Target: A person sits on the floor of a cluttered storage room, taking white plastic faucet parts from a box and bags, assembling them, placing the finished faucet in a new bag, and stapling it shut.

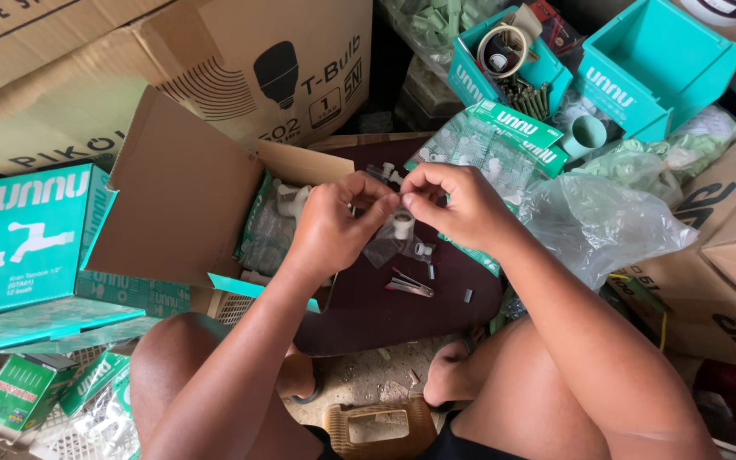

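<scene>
dark board (368,315), stapler (411,286), staples (468,296)

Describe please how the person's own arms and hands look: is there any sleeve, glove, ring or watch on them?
Both arms are bare from the wrists up to where the picture ends; no sleeve shows. The left hand and the right hand wear no gloves. No watch or bracelet shows on either wrist, and no ring shows on the fingers that can be seen. The nails look short and unpainted.

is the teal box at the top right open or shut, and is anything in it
Open and empty: the teal box has no lid on, and its bare inside walls and floor show. The smaller teal box beside it holds parts.
</scene>
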